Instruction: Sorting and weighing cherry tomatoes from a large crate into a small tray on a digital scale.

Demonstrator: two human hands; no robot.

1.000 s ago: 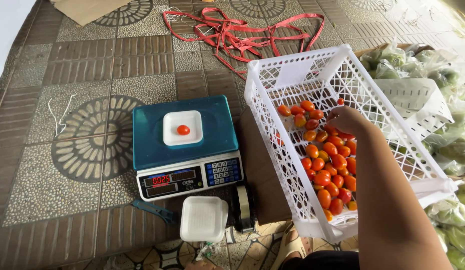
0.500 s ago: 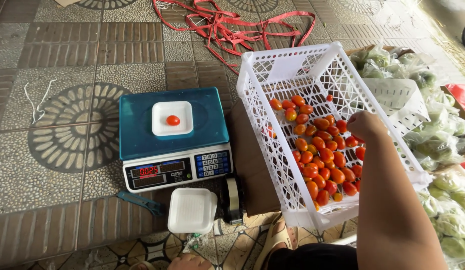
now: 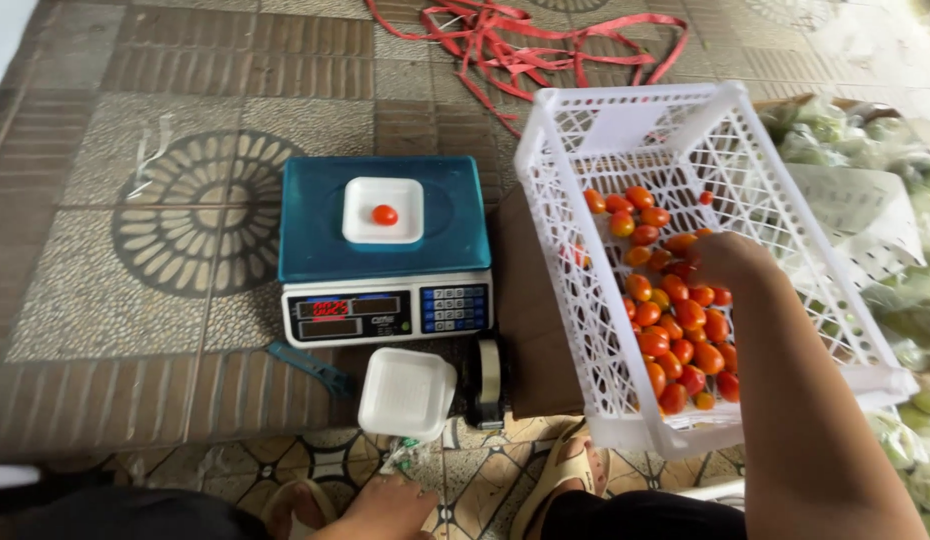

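Down at the bottom edge, what looks like the left hand (image 3: 390,505), resting low by a scrap of clear plastic; cannot tell if open or closed. Just past it, a white foam box (image 3: 407,392) and a roll of tape (image 3: 490,380) on the tiled floor (image 3: 135,300). Easy to knock with a knee or foot.

Next, a blue scale (image 3: 385,250) with a small white tray (image 3: 360,195) on top. One tomato (image 3: 384,214) alone in the tray. Round, so might roll out with a bump to the scale.

To the right, a white crate (image 3: 625,120), tipped toward the near end. Pile of little tomatoes (image 3: 675,340) inside. Right hand (image 3: 725,262) down among them, fingers curled under; cannot tell if gripping one. Could squash soft ones with a hard push. Could slide the tipped crate and spill the pile.

Far back, red straps (image 3: 545,40) in a tangle.
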